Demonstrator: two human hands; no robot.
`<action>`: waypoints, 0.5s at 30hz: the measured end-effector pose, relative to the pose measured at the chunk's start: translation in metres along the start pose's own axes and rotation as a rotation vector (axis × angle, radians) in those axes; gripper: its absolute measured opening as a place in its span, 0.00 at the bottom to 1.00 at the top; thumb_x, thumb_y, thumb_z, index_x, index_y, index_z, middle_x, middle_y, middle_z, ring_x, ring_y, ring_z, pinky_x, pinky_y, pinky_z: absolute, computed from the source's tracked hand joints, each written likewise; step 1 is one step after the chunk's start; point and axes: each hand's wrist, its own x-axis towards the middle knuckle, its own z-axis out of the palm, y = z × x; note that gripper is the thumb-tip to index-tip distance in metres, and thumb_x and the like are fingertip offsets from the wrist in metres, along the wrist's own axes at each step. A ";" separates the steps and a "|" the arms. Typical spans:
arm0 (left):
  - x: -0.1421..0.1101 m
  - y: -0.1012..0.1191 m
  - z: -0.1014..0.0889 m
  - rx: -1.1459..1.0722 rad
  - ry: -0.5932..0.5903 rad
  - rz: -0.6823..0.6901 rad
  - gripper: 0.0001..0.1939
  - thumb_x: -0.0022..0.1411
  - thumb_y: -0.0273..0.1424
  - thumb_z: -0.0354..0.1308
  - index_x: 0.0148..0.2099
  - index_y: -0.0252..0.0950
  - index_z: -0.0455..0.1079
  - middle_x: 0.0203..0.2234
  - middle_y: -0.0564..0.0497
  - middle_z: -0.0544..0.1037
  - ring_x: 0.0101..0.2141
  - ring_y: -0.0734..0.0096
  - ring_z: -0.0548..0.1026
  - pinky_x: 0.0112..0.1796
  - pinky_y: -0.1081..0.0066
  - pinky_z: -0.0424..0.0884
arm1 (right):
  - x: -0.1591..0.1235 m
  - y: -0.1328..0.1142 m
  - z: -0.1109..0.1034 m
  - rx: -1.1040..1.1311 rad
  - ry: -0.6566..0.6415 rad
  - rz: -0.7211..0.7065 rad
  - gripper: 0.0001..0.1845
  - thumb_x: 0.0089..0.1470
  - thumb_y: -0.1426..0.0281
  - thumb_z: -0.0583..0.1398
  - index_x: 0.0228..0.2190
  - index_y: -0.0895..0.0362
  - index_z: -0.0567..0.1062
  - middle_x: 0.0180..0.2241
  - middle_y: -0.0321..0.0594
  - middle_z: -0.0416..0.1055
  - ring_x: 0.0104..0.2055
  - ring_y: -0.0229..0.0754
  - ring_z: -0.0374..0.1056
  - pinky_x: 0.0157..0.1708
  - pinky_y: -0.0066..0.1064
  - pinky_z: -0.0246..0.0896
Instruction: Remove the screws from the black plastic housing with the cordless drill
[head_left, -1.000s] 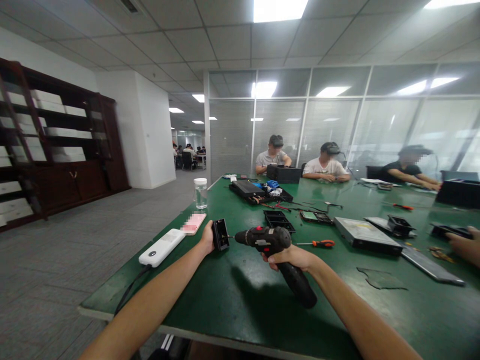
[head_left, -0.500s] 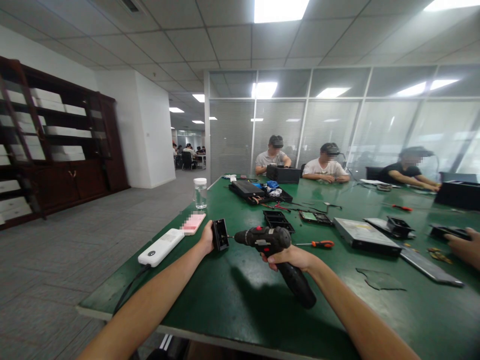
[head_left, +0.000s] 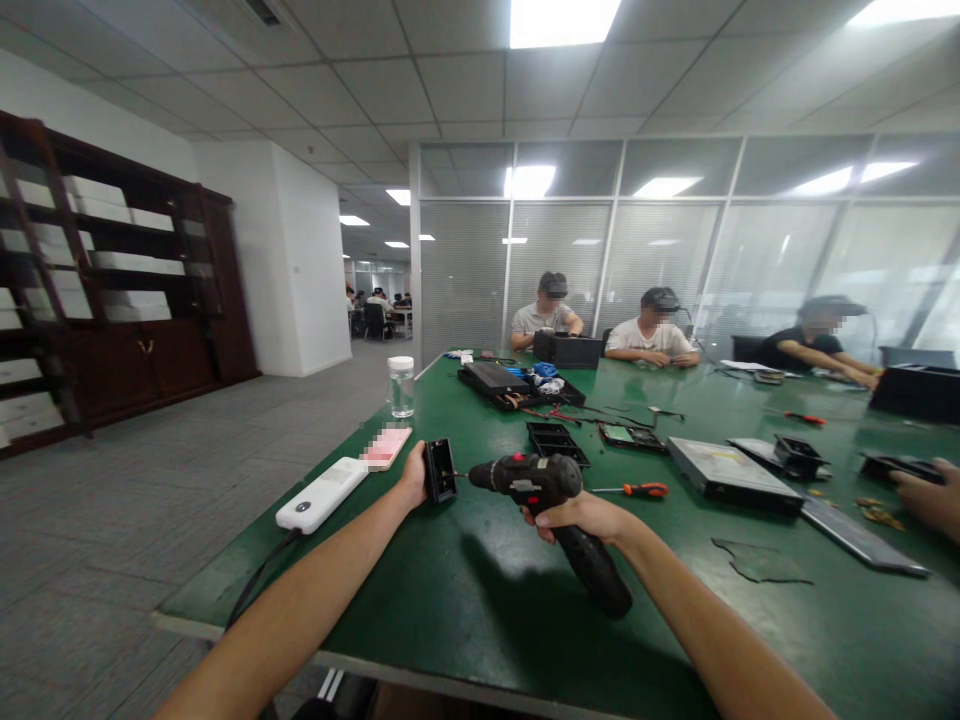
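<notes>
My left hand (head_left: 412, 478) grips a small black box-shaped plastic part (head_left: 440, 470) by its left side, its hollow face turned right. In my right hand (head_left: 577, 518) is a black cordless drill (head_left: 529, 480) with red buttons, the fingers wrapped round its grip. The drill's thin bit points left and reaches the part's hollow face; whether it touches a screw inside is too small to tell. Behind the drill lies a black compartmented tray (head_left: 556, 440). An orange-handled screwdriver (head_left: 643, 489) rests to the right of the drill.
On the left stand a white power bank (head_left: 322, 494) with a cable, a pink phone (head_left: 388, 446) and a clear jar (head_left: 401, 388). A disc drive (head_left: 731, 475) and a glass-like sheet (head_left: 761, 560) lie right. Another person's hand (head_left: 930, 495) holds a black part; several people sit around the table.
</notes>
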 end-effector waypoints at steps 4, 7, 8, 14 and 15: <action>0.001 -0.001 -0.001 0.014 0.002 0.010 0.20 0.47 0.44 0.41 0.25 0.32 0.62 0.16 0.48 0.68 0.20 0.64 0.69 0.22 0.63 0.64 | 0.000 0.000 0.000 -0.008 -0.008 -0.011 0.17 0.39 0.71 0.57 0.34 0.65 0.65 0.22 0.38 0.62 0.23 0.32 0.58 0.24 0.26 0.53; 0.002 -0.001 -0.001 0.019 0.012 0.015 0.20 0.47 0.45 0.41 0.25 0.32 0.62 0.16 0.48 0.68 0.20 0.64 0.69 0.21 0.64 0.64 | 0.000 -0.001 0.000 -0.015 -0.008 -0.014 0.17 0.39 0.71 0.57 0.34 0.65 0.65 0.23 0.39 0.62 0.23 0.32 0.58 0.24 0.25 0.53; 0.002 -0.001 -0.001 0.021 0.014 0.015 0.20 0.47 0.44 0.41 0.25 0.32 0.62 0.16 0.48 0.68 0.20 0.64 0.69 0.21 0.64 0.64 | 0.000 -0.001 0.000 -0.016 -0.008 -0.014 0.17 0.39 0.71 0.57 0.34 0.65 0.65 0.23 0.39 0.62 0.23 0.32 0.58 0.24 0.25 0.53; 0.000 -0.001 -0.001 0.032 0.011 0.008 0.20 0.47 0.44 0.41 0.25 0.32 0.62 0.16 0.48 0.68 0.20 0.64 0.69 0.22 0.63 0.64 | -0.001 -0.002 0.001 -0.016 -0.009 -0.018 0.17 0.39 0.71 0.57 0.34 0.65 0.65 0.23 0.39 0.62 0.23 0.32 0.58 0.24 0.25 0.53; -0.001 -0.001 -0.001 0.032 0.005 0.008 0.20 0.47 0.44 0.41 0.25 0.32 0.62 0.17 0.48 0.68 0.20 0.64 0.69 0.22 0.63 0.64 | -0.001 -0.002 0.001 -0.017 -0.008 -0.017 0.17 0.38 0.71 0.58 0.34 0.65 0.65 0.23 0.39 0.62 0.23 0.32 0.58 0.24 0.26 0.53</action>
